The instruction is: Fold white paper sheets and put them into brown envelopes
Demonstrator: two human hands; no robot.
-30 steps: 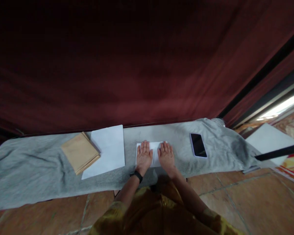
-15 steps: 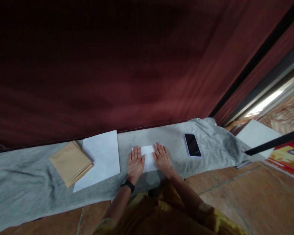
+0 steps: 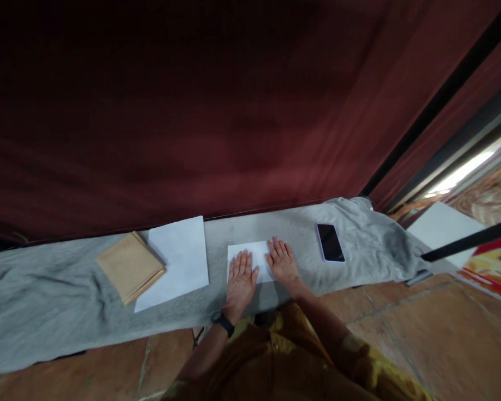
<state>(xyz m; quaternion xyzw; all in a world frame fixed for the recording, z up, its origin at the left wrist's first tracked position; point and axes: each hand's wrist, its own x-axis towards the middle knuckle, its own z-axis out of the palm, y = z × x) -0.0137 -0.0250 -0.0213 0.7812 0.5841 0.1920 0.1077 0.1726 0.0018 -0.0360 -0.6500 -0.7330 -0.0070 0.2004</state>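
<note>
A small white sheet of paper [image 3: 259, 257], perhaps folded, lies on the grey cloth-covered surface in front of me. My left hand [image 3: 241, 281] rests flat on its left part, fingers stretched out and pointing away from me. On the paper's right edge lies my right hand [image 3: 282, 262], palm down with the fingers slightly spread. Both palms hide parts of the sheet. To the left is a larger stack of white paper [image 3: 183, 262], and brown paper envelopes or bags [image 3: 129, 266] overlap its left side.
A phone [image 3: 330, 243] with a dark screen lies right of my hands on the grey cloth [image 3: 58, 312]. Behind the surface hangs a dark red curtain [image 3: 234, 139]. At the right are a black pole [image 3: 471, 243] and a red-and-yellow printed box [image 3: 495, 270]. Tiled floor [image 3: 442, 328] shows below.
My left hand has slid right and inward across the small sheet, uncovering its upper left corner. My right hand stays at the right edge. The whole view has shifted slightly.
</note>
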